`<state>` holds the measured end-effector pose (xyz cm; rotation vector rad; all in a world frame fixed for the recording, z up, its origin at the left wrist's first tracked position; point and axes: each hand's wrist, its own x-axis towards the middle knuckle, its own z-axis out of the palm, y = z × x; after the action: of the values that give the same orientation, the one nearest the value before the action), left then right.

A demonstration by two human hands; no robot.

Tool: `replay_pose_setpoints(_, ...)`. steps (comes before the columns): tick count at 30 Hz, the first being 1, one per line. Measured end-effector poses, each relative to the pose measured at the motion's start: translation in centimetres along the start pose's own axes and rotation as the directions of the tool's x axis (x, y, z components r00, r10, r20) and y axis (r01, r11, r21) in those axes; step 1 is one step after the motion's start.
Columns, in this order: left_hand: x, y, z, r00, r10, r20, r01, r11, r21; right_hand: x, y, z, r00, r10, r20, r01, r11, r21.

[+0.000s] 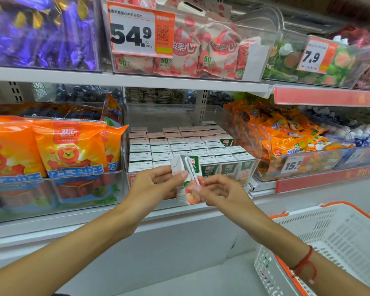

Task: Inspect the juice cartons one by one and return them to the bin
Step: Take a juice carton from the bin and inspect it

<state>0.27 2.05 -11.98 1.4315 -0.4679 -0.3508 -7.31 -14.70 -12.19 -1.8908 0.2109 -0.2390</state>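
A small juice carton [188,178] is held up by both hands, the left hand [156,184] and the right hand [220,192], each grip pinched on it, just in front of the clear bin [251,165] full of cartons on the shelf [179,210].

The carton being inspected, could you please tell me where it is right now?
In the head view, the carton is centre frame, held between the left hand and right hand, just before the clear bin of cartons.

glossy printed carton [189,180]; clear smooth plastic bin [247,133]; white perforated plastic basket [329,238].
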Motion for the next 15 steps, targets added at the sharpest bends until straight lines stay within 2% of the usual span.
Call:
replay_pose_setpoints(2, 0.4, 0.5, -0.4, 0.997, -0.053, 0.056, 0.055, 0.998, -0.03, 0.3, -0.3, -0.9, 0.99, 0.08, 0.114, -0.093, 0.989, 0.112)
replay_pose_setpoints(4, 0.5, 0.8, -0.5, 0.99, -0.083, 0.112, 0.09, 0.994, -0.06, 0.5, -0.5, -1.4, 0.969, 0.088, 0.233, -0.141, 0.965, 0.221)
replay_pose_setpoints(7, 0.3, 0.9, -0.3, 0.984, -0.095, 0.15, 0.111, 0.989, -0.101, 0.4, -0.6, -1.5, 0.949, 0.082, 0.304, -0.183, 0.93, 0.319)
replay_pose_setpoints(9, 0.2, 0.8, -0.2, 0.985, -0.099, 0.143, 0.116, 0.987, -0.113, 0.4, -0.6, -1.3, 0.963, 0.071, 0.26, -0.159, 0.928, 0.337)
replay_pose_setpoints(11, 0.0, 0.7, 0.0, 0.992, -0.089, 0.091, 0.099, 0.989, -0.111, 0.2, -0.6, -1.0, 0.989, 0.05, 0.14, -0.092, 0.946, 0.311)
replay_pose_setpoints(13, -0.1, 0.4, 0.2, 0.997, -0.065, 0.049, 0.068, 0.996, -0.063, 0.0, -0.5, -0.6, 0.999, -0.012, -0.038, 0.019, 0.981, 0.195)
replay_pose_setpoints(15, -0.3, 0.3, 0.7, 0.997, -0.062, 0.047, 0.063, 0.998, -0.011, -0.4, -0.4, 0.2, 0.974, -0.148, -0.169, 0.151, 0.988, 0.008)
